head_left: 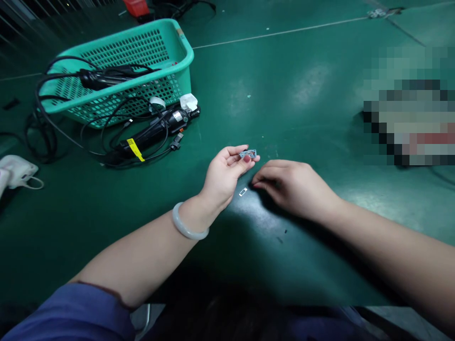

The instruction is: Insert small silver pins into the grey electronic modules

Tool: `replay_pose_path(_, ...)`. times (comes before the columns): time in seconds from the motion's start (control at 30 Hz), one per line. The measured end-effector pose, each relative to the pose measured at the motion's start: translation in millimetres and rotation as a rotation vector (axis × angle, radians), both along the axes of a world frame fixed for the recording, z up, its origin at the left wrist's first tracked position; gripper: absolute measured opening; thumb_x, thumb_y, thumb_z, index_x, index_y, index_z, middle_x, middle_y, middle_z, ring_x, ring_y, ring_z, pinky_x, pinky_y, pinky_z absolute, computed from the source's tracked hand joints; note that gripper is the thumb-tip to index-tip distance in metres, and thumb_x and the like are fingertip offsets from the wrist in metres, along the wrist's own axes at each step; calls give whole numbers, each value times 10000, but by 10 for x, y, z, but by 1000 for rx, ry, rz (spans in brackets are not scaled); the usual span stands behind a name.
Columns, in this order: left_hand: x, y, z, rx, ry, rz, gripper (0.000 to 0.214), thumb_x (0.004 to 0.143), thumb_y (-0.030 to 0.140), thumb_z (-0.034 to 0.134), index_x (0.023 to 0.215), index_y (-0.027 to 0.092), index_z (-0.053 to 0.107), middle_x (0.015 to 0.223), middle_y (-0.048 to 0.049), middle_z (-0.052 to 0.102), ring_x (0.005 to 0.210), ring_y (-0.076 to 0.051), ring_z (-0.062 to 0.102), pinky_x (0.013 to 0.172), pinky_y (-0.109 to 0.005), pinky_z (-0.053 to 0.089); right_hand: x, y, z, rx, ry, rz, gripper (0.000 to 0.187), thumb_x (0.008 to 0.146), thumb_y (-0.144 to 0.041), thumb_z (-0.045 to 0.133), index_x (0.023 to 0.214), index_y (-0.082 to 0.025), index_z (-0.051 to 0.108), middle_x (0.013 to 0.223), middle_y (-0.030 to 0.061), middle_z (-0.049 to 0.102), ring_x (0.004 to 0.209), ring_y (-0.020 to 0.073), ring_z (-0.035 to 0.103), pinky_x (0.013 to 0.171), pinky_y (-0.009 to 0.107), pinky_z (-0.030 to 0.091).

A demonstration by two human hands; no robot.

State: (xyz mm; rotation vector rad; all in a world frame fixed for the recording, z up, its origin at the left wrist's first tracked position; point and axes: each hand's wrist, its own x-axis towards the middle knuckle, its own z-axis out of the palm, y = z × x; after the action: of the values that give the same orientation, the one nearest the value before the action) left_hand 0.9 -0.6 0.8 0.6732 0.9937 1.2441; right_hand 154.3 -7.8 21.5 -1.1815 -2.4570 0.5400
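My left hand (227, 171) is raised a little above the green table (284, 94), palm up, its fingertips pinched on a small grey metal part (248, 153). A pale bangle sits on that wrist. My right hand (289, 186) rests palm down on the table just right of it, fingers curled together with the tips touching the surface; whether they hold anything is hidden. A tiny white rectangular piece (243, 192) lies on the table between the two hands.
A teal plastic basket (121, 71) stands at the back left with black cables over its rim. A black electric screwdriver (156, 130) with a yellow tag lies in front of it. A white object (16, 171) sits at the left edge.
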Motion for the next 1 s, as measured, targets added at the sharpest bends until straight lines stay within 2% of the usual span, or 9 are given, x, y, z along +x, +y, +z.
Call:
replay_pose_path(0.1,-1,-3,-13,12,1,-6,157,767,94,640,896,146,567,815,-8,680,838,-98,668,908,-291,467,90,75,-6,-29,-4,-90,188,825,-135,525,846,-205,698,871,32,711,792,175,658,745,298,500)
replay_pose_path(0.2,-3,-6,-25,21,15,-15,180,752,109,663,898,151,568,823,-5,680,854,-101,666,924,-297,459,157,116,14,-84,-8,-65,122,802,-196,602,873,-218,698,891,19,711,800,174,659,752,300,506)
replay_pose_path(0.3,-5,-7,-25,27,21,-15,200,734,112,680,894,152,567,827,-4,680,850,-101,664,930,-302,456,132,95,16,-116,-17,-13,156,774,-252,669,922,-215,703,919,29,710,824,183,657,767,310,510)
replay_pose_path(0.43,-3,-7,-10,17,13,-13,190,732,90,671,881,142,564,822,-4,679,826,-98,667,916,-302,464,40,47,-44,-86,-46,33,126,827,-182,587,863,-194,707,888,47,703,828,181,652,764,304,504)
replay_pose_path(0.6,4,-10,-6,19,15,-23,204,716,110,696,872,139,568,802,-4,680,806,-98,666,893,-301,473,43,62,-69,-23,-46,47,198,849,-133,500,777,-173,680,812,56,683,792,181,641,738,301,499)
replay_pose_path(0.77,-1,-20,-18,39,42,-37,257,667,148,749,863,142,583,764,2,676,777,-101,653,885,-319,473,113,78,56,116,176,-106,204,859,-151,483,816,-237,663,836,35,687,794,173,640,725,299,505)
replay_pose_path(0.87,-7,-31,-6,43,72,-62,279,642,157,769,858,138,592,767,-2,677,760,-96,643,877,-317,473,127,68,89,193,223,-210,175,865,-194,507,816,-265,659,825,22,701,797,190,649,744,331,509)
replay_pose_path(1.0,-13,-41,14,36,84,-93,283,628,155,776,847,137,597,735,7,670,733,-89,635,856,-305,478,113,56,66,226,257,-226,138,870,-233,531,859,-266,664,882,24,718,838,199,661,772,343,516)
